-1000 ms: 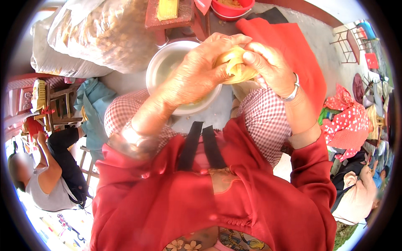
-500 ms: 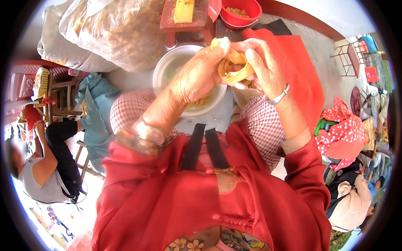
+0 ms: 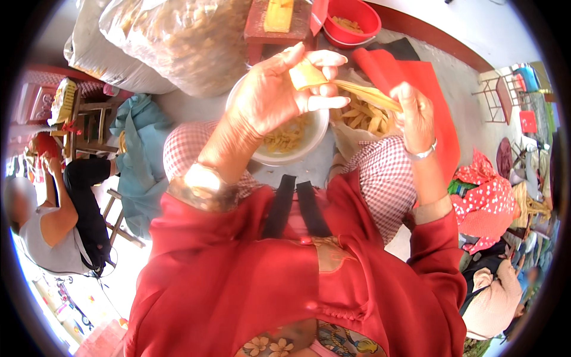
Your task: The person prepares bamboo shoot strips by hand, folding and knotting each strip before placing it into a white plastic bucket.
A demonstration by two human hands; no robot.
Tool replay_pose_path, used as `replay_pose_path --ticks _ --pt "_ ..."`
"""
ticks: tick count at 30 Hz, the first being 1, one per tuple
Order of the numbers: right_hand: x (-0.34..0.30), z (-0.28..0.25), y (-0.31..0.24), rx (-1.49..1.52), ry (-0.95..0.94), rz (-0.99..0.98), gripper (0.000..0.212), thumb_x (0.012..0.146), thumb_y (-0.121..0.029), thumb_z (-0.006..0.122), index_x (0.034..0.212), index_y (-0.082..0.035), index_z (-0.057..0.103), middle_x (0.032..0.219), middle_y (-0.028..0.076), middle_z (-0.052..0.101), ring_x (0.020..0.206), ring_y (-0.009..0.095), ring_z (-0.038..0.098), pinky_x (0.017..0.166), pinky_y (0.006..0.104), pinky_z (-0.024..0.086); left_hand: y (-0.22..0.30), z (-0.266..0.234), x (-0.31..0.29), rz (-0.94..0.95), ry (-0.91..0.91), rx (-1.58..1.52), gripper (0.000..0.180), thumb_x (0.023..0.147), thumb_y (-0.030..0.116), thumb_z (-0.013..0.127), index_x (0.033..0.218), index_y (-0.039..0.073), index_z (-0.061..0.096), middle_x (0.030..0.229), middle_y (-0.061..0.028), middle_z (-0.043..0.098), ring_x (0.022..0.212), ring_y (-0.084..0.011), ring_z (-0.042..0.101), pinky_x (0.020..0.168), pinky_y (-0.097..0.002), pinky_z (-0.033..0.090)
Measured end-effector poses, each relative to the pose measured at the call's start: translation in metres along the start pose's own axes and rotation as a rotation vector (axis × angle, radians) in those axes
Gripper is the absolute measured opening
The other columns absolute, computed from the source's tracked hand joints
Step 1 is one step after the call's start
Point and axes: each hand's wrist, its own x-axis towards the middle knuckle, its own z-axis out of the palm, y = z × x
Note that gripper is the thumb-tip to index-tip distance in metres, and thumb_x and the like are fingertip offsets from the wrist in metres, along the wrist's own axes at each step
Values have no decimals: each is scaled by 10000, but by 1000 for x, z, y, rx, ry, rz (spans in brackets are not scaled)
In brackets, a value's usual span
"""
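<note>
A flat, pale-yellow, ribbon-like strip (image 3: 363, 90) is stretched between my hands above my lap. Its kind is hard to tell. Part of it loops round the spread fingers of my left hand (image 3: 262, 95), palm turned up. On the other side, my right hand (image 3: 415, 119) pinches its far end. Below the left hand stands a white basin (image 3: 284, 162) with yellow pieces in cloudy liquid. Under the strip, beside the basin, an open pale bag (image 3: 351, 134) holds many yellow strips (image 3: 372, 116); the strip partly covers it from view.
Beyond the basin is a red stool (image 3: 257, 34) with a yellow block (image 3: 278, 15), beside a red bowl (image 3: 352, 27). A big see-through sack (image 3: 178, 44) bulges at far left. Red cloth (image 3: 437, 107) lies right. A seated person (image 3: 56, 235) is at left; others sit at right.
My hands have moved apart, the right one going right. The strip, bunched in a loop between them before, is now pulled out long. The bag of yellow strips has come into view.
</note>
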Motion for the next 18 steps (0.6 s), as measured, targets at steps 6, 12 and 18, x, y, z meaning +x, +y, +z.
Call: replay_pose_path --ticks 6,12,18 --pt "5 30 -11 -30 -294 191 290 903 -315 547 903 -26 561 604 -12 486 524 46 491 419 188 423 9 -5 -7 71 86 181 476 954 343 383 1148 -78 489 991 -131 565 901 -260 592 856 -452 493" --pt "8 56 -16 -78 -398 165 250 892 -251 565 928 -4 575 651 6 518 565 60 520 428 196 474 -3 5 -17 176 489 658 595 911 490 425 1051 -78 531 852 -112 566 678 -162 575 665 -346 541" --pt "5 74 -11 -61 -424 193 242 881 -222 578 1010 -17 584 751 15 550 625 73 536 434 207 476 -3 0 -24 12 694 845 259 811 206 672 924 -7 579 643 -53 562 419 -95 478 390 -226 423"
